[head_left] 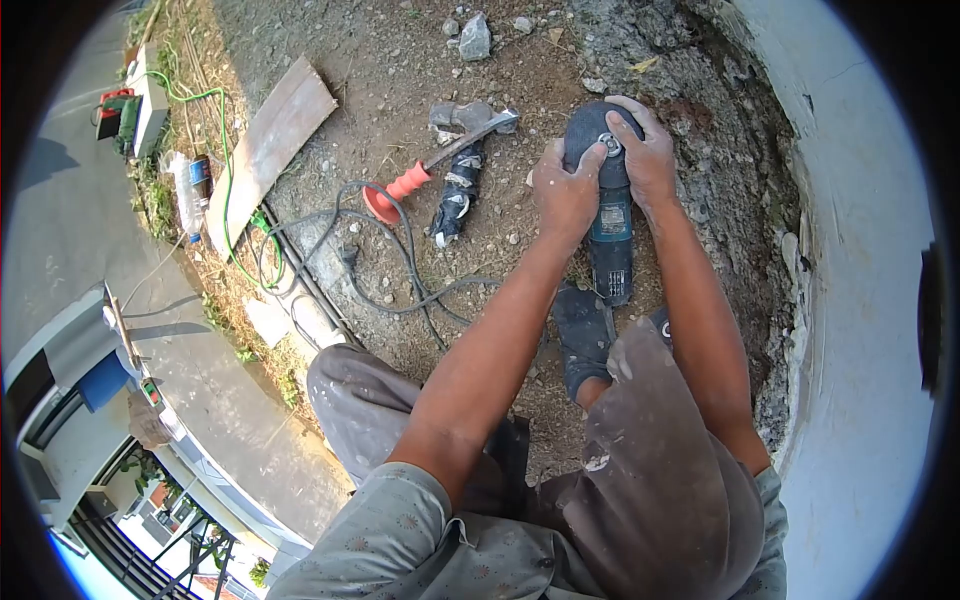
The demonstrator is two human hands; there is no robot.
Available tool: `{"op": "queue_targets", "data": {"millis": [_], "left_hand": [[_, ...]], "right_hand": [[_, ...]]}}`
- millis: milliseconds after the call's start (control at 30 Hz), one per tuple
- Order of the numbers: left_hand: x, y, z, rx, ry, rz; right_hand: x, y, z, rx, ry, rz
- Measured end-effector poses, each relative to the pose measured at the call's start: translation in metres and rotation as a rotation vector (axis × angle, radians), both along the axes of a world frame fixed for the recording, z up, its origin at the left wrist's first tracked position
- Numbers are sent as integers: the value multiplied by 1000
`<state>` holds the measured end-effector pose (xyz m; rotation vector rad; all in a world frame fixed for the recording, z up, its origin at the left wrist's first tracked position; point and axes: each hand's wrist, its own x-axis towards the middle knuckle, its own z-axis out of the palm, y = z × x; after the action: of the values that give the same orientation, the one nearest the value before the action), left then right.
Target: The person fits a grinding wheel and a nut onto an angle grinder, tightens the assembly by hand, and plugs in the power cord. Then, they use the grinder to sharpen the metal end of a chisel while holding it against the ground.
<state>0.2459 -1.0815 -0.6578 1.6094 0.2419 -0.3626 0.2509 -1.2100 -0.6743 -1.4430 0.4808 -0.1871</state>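
Observation:
An angle grinder [612, 245] with a teal and black body lies along the ground between my forearms, its dark disc [585, 125] facing up. My left hand [570, 192] grips the disc's left edge, with the thumb close to the metal centre nut [609, 145]. On the opposite side, my right hand [645, 155] wraps round the disc's rim, its thumb pressed on the face near the nut. To the left lie a chisel [403, 185] with a red guarded grip and a hammer [461, 185] whose handle is wrapped in black; the chisel's blade crosses the hammer.
A rough wall base [735, 200] and a white wall [850, 330] run along the right. Dark cable [400, 300] loops over the soil on the left. Beyond are a board [275, 140], a green cord [226, 170], bottles [188, 195] and a stone [475, 38].

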Motion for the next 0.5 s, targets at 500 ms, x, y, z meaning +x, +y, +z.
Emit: {"op": "queue_targets", "data": {"millis": [500], "left_hand": [[14, 0, 2, -50, 99, -62]], "right_hand": [[-5, 2, -7, -122, -7, -40]]}}
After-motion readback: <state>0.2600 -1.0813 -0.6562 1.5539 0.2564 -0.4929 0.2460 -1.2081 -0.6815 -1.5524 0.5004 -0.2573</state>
